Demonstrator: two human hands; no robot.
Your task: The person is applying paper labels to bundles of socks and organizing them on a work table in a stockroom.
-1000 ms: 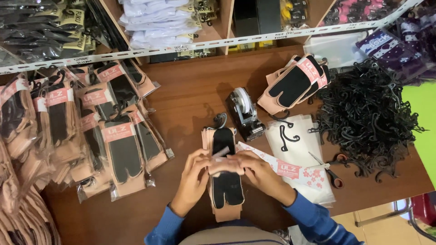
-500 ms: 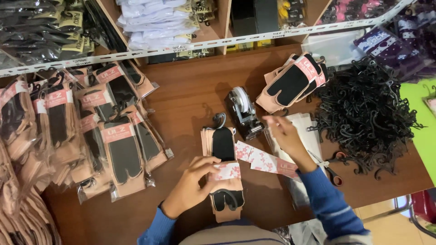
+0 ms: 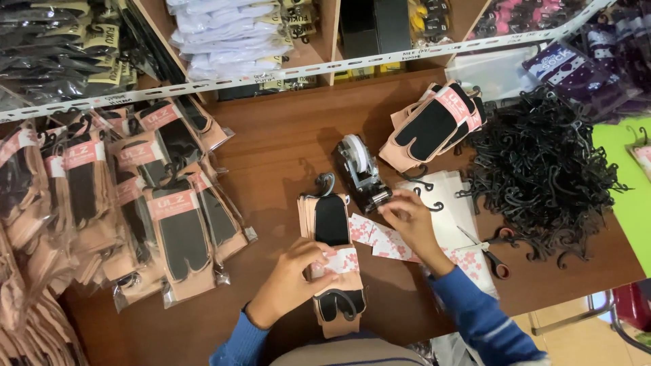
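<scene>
On a wooden table (image 3: pixel 285 142), a sock pack (image 3: pixel 333 271) is pressed flat by the left hand (image 3: pixel 295 281); tape is pinched at the dispenser (image 3: pixel 361 173) by the right hand (image 3: pixel 412 220); a clean pull seems best.

Black plastic hooks (image 3: pixel 542 176) heaped right — scissors (image 3: pixel 494 257) beside them.

Brown wooden table (image 3: pixel 285 142); shelving (image 3: pixel 325 41), perhaps wooden, behind.

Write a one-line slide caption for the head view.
Left hand presses a floral paper band around beige-and-black socks while right hand reaches the tape dispenser.
</scene>
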